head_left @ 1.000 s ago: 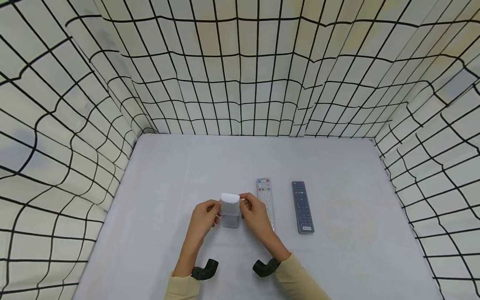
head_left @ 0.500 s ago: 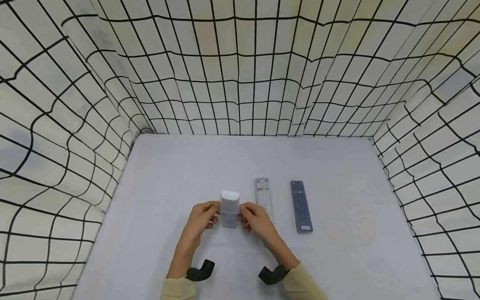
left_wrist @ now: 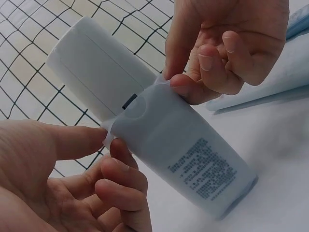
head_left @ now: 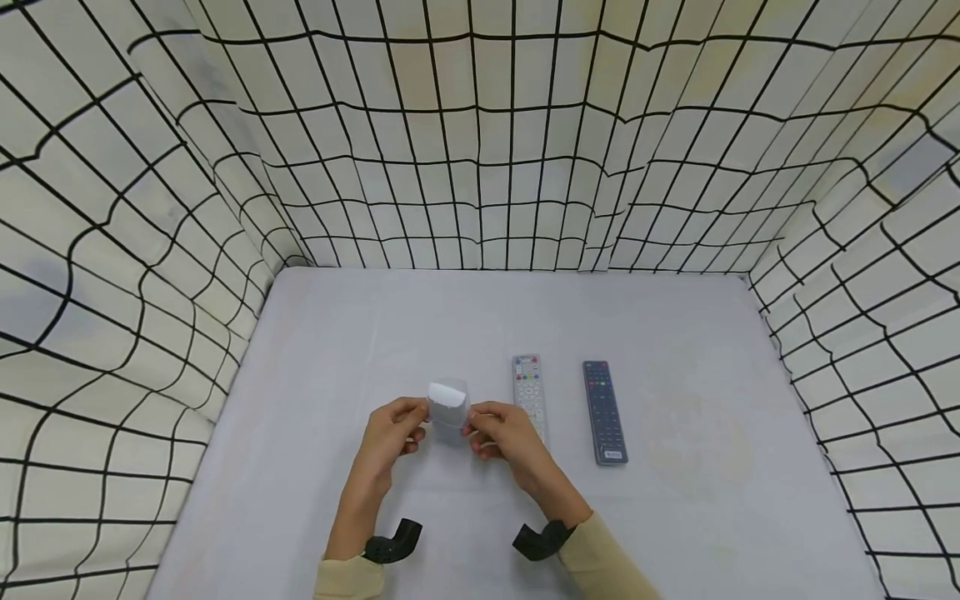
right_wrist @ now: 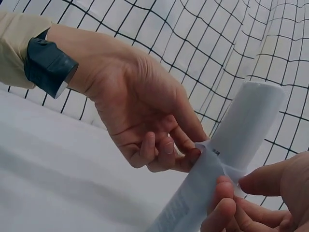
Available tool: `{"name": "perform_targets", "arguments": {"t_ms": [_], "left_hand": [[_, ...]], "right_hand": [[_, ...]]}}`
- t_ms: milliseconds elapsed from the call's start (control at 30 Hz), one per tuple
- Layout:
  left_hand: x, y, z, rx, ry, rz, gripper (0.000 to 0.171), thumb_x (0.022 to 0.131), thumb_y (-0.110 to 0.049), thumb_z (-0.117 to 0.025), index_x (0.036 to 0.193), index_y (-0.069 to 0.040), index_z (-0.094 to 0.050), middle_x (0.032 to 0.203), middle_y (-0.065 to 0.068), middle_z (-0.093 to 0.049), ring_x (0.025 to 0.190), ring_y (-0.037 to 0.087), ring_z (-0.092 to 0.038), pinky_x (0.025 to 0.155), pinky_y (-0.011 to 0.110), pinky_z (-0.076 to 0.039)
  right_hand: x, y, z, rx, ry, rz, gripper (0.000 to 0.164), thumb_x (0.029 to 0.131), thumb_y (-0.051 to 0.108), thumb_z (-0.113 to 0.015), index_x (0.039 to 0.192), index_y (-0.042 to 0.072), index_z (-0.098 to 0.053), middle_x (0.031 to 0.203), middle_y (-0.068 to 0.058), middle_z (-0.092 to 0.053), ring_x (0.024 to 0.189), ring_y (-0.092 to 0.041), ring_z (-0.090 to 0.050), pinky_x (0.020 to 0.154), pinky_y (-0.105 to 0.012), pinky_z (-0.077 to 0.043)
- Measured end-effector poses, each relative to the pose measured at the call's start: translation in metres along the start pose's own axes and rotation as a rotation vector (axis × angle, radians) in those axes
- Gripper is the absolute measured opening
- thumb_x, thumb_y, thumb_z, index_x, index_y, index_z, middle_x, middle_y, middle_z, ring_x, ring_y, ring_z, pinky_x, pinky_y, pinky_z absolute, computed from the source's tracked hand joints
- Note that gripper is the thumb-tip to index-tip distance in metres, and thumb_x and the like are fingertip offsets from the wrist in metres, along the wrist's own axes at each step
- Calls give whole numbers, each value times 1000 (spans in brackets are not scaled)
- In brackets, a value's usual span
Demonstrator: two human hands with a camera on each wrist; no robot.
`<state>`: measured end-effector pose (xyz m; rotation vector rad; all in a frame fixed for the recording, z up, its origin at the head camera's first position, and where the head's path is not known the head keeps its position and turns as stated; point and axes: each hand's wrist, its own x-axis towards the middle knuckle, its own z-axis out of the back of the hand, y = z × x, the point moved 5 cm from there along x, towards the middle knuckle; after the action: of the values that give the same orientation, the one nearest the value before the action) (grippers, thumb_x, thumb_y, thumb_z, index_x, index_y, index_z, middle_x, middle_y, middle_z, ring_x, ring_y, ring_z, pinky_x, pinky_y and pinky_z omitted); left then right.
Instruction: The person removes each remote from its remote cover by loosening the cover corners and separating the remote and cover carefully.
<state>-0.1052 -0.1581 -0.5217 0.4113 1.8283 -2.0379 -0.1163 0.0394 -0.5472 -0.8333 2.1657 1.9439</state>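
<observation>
"How is the translucent sleeve (left_wrist: 186, 147) gripped?"
"Its rim is pinched by the left hand (head_left: 393, 429) and right hand (head_left: 504, 437)."
"And the white device (left_wrist: 96, 67)?"
"It is partly enclosed, between both hands."

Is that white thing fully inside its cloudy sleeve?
Only partly in: the white object sticks out bare beyond the mouth of the sleeve, which the left hand and right hand pinch.

Looks like lab-style recording booth: black-gridded pale walls (head_left: 551, 133) close in left side, right side and top of head view; white-covered tabletop (head_left: 712, 333) fills lower middle; black wrist cameras (head_left: 392, 546).
</observation>
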Motion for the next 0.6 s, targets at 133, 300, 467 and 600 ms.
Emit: {"name": "perform_targets", "arguments": {"t_ms": [133, 300, 467, 600], "left_hand": [[1, -3, 7, -12, -18, 13, 31, 105, -22, -65, 125, 1, -67, 90, -3, -68, 71, 10, -54, 61, 21, -47], [3, -4, 14, -29, -50, 19, 32, 105, -21, -64, 127, 2, -66, 93, -2, -67, 71, 9, -54, 61, 20, -47], [7, -3, 19, -50, -83, 18, 31, 105, -20, -63, 127, 2, -65, 93, -4, -66, 71, 8, -53, 63, 19, -47], [14, 0, 20, -53, -120, -22, 26, 105, -19, -64, 123, -1, -65, 91, -6, -66, 72, 9, -53, 66, 20, -46]], "right_hand": [[7, 4, -6, -9, 4, 2, 30, 101, 21, -68, 121, -1, -70, 90, -8, -75, 64, -9, -60, 58, -21, -51], [18, 8, -13, -14, -13, -10, 28, 101, 20, -68, 119, -1, -71, 94, -15, -75, 63, -9, -59, 59, -21, -51], [27, 11, -17, -9, -65, 12, 22, 100, 18, -69, 113, 0, -71, 88, -9, -76, 62, -9, -58, 57, -21, -50], [32, 16, -21, -20, -94, 98, 18, 100, 12, -69, 110, -1, -68, 82, -5, -76, 59, -8, -57, 54, -20, -47]]}}
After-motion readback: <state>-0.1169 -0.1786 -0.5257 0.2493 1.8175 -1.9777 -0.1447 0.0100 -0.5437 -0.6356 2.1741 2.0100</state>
